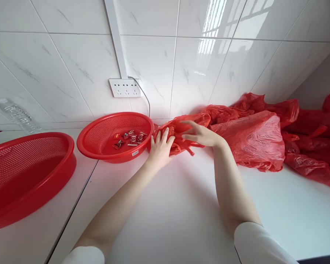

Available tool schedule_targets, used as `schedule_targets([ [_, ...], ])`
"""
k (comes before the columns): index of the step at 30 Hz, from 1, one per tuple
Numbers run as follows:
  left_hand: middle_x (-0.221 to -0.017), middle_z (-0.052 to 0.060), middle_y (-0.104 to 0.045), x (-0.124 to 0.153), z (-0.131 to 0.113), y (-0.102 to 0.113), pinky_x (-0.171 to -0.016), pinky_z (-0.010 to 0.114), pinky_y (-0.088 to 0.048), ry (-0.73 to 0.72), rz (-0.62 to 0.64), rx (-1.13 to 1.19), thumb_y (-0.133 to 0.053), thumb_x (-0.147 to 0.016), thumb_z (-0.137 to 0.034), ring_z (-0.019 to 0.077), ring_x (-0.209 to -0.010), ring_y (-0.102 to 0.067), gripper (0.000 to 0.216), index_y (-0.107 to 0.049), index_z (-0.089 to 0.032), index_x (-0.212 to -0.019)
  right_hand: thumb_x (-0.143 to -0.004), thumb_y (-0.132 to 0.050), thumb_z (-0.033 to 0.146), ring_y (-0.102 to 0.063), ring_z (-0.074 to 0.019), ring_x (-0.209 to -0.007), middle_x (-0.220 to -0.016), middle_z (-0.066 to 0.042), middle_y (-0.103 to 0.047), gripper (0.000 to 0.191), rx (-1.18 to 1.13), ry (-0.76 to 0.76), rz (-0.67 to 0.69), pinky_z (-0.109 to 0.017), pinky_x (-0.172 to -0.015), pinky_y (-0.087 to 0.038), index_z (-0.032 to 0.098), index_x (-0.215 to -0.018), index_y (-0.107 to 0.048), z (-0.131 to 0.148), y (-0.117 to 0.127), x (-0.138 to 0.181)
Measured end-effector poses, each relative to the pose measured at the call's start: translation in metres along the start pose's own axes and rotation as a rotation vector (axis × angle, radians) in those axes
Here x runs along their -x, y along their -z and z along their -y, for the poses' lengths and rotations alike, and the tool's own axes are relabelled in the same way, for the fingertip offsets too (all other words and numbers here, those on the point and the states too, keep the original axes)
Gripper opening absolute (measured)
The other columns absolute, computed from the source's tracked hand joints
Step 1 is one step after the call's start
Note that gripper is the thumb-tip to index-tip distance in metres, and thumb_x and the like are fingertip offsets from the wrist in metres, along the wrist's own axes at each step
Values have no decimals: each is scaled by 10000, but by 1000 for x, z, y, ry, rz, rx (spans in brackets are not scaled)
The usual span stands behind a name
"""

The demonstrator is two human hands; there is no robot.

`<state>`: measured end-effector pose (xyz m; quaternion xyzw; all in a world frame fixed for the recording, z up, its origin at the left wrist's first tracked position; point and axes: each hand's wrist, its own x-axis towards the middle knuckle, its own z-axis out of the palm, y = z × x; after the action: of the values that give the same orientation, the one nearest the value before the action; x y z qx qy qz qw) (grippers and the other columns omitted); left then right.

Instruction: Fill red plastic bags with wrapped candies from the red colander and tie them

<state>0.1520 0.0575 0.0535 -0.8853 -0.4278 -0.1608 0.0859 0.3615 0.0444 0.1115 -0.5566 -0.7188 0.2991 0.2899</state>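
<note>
A crumpled red plastic bag (181, 126) lies on the white counter (181, 212) against the tiled wall. My left hand (160, 148) rests on the bag's left end with its fingers spread over the plastic. My right hand (200, 135) hovers over the bag's middle, fingers stretched out and apart, touching or just above the plastic. To the left of the hands stands a round red mesh basket (99, 137) holding several small wrapped candies (129, 139).
A heap of more red plastic bags (266, 135) spreads along the wall to the right. A larger red mesh basket (24, 176) sits at the left edge. A plastic water bottle (16, 115) lies behind it. A wall socket (124, 88) with a cable is above the baskets.
</note>
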Motion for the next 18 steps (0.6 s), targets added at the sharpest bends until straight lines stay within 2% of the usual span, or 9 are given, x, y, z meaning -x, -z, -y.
schedule_targets([
  [2,-1603,78,-152,-3,3,-5,-1072,560,-341,-6,-43,-43,-685,-784,-390,383,-1358,-339,557,-507,-211,-1281,-834,-593,379,-659,-214,-804,-886,-60,-703,470,60,-78,-180,-333,-744,-509,206,-1266,-526,-12,2,-4],
  [4,-1606,48,-147,-5,4,-6,-1039,540,-378,-35,-59,-74,-666,-798,-402,372,-1321,-377,501,-533,-217,-1244,-793,-613,323,-623,-203,-703,-720,-45,-662,258,207,-150,-337,-316,-682,-478,171,-1001,-624,-23,3,-9],
  [5,-1602,39,-166,-7,4,-6,-1029,544,-382,-52,-57,-87,-655,-806,-404,370,-1308,-385,484,-539,-221,-1239,-779,-606,290,-598,-191,-666,-668,-36,-634,137,256,-160,-405,-303,-650,-458,172,-848,-619,-26,4,-11],
  [6,-1594,36,-200,-10,4,-7,-1024,550,-380,-66,-52,-98,-644,-814,-402,369,-1301,-387,477,-540,-224,-1244,-780,-585,271,-573,-176,-638,-635,-25,-607,105,265,-142,-474,-290,-622,-437,178,-731,-578,-27,5,-13],
  [8,-1566,44,-279,-17,5,-11,-1016,558,-376,-78,-38,-108,-632,-821,-394,366,-1286,-391,491,-530,-221,-1269,-813,-531,283,-534,-146,-606,-604,-2,-555,220,163,-41,-652,-264,-580,-408,192,-622,-474,-25,10,-14],
  [11,-1529,74,-345,-33,9,-25,-979,553,-398,-52,-10,-105,-644,-805,-392,373,-1243,-416,536,-520,-205,-1293,-849,-496,348,-527,-126,-610,-639,14,-511,252,-146,153,-978,-250,-569,-421,207,-655,-419,-16,24,-8],
  [14,-1546,82,-311,-50,11,-45,-985,577,-381,-9,0,-96,-622,-819,-377,399,-1262,-390,533,-513,-198,-1309,-855,-487,352,-574,-132,-648,-723,0,-531,178,-443,314,-1241,-278,-610,-484,225,-740,-439,-8,42,8],
  [16,-1585,56,-227,-61,12,-58,-1060,619,-289,1,-2,-88,-570,-852,-309,413,-1336,-306,502,-497,-199,-1336,-871,-461,343,-624,-152,-714,-774,-14,-563,141,-528,405,-1322,-307,-647,-515,237,-778,-461,-3,52,24],
  [18,-1614,15,-119,-74,13,-68,-1129,646,-140,-14,18,-55,-562,-832,-211,412,-1415,-168,556,-456,-207,-1378,-877,-464,337,-657,-181,-772,-800,-24,-590,137,-531,463,-1323,-334,-665,-528,242,-781,-486,4,57,42],
])
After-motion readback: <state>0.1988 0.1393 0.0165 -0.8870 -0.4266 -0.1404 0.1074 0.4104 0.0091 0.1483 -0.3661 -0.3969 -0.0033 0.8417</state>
